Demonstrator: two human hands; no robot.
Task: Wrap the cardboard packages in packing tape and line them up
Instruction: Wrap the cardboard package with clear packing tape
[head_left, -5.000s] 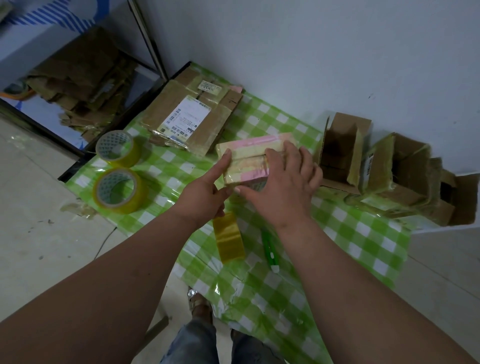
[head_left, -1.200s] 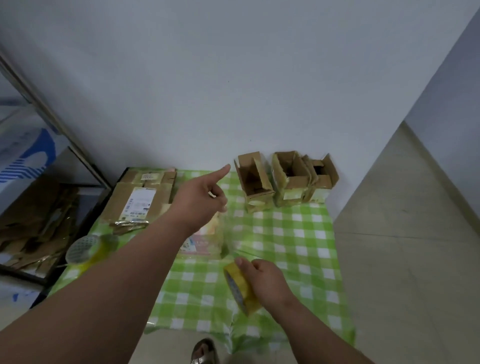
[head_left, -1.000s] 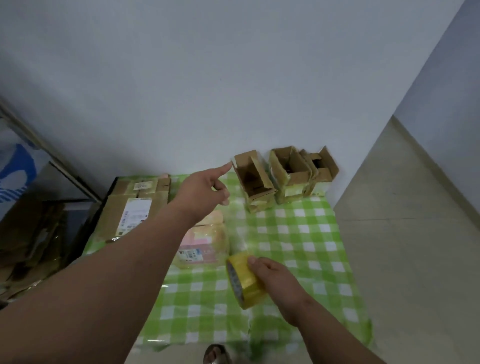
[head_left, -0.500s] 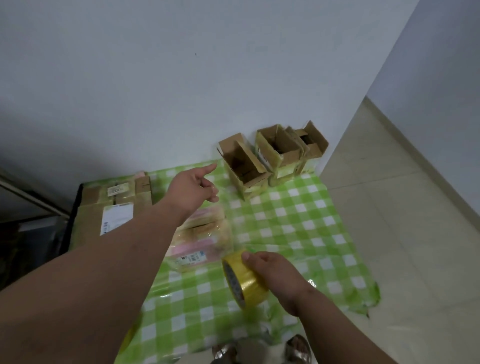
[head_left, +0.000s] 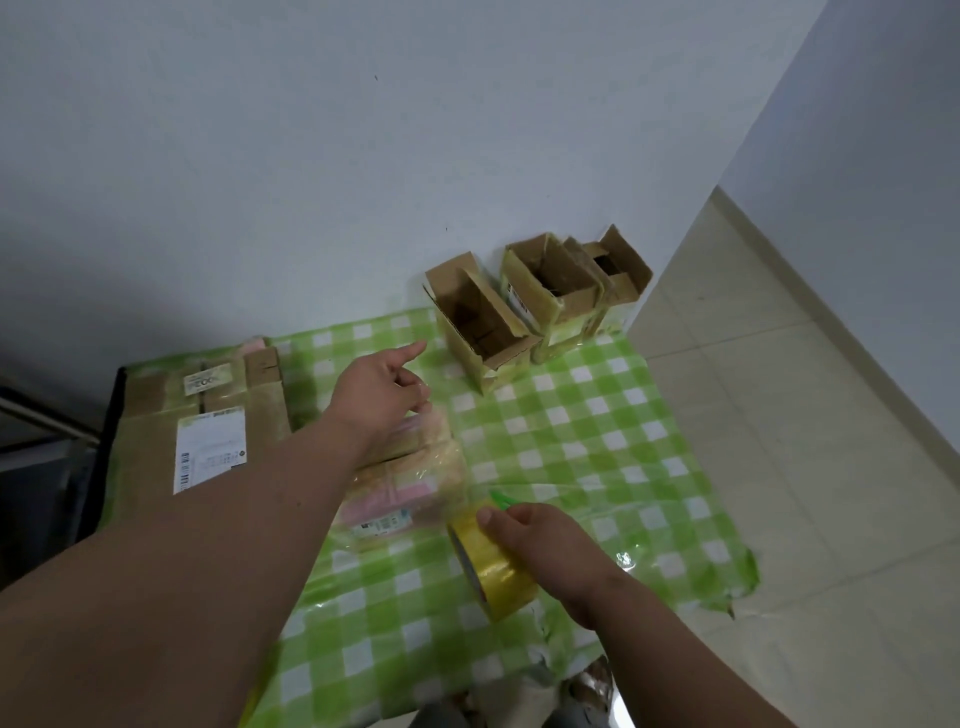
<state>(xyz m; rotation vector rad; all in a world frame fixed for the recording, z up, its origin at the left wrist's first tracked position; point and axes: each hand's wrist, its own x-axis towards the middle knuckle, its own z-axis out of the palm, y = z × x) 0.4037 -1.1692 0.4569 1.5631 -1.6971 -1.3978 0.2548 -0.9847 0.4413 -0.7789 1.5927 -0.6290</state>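
Note:
A pink and yellow cardboard package (head_left: 400, 488), partly covered in clear tape, lies on the green checked tablecloth (head_left: 587, 436). My right hand (head_left: 545, 545) grips a yellow roll of packing tape (head_left: 493, 571) just right of the package's near end. A clear strip of tape runs from the roll up over the package to my left hand (head_left: 376, 397). That hand is raised above the package's far end and pinches the strip, with its index finger pointing out. A green cutter (head_left: 501, 499) peeks out beside the roll.
Three open cardboard boxes (head_left: 480, 325) (head_left: 553, 291) (head_left: 615, 270) stand in a row against the wall at the back right. Flat labelled cardboard parcels (head_left: 208, 421) lie at the back left. The table's right edge drops to a tiled floor (head_left: 810, 467).
Five seconds ago both hands lay on the package. Since then my right hand has taken the tape roll and my left has drawn a strip over the package. The view has shifted.

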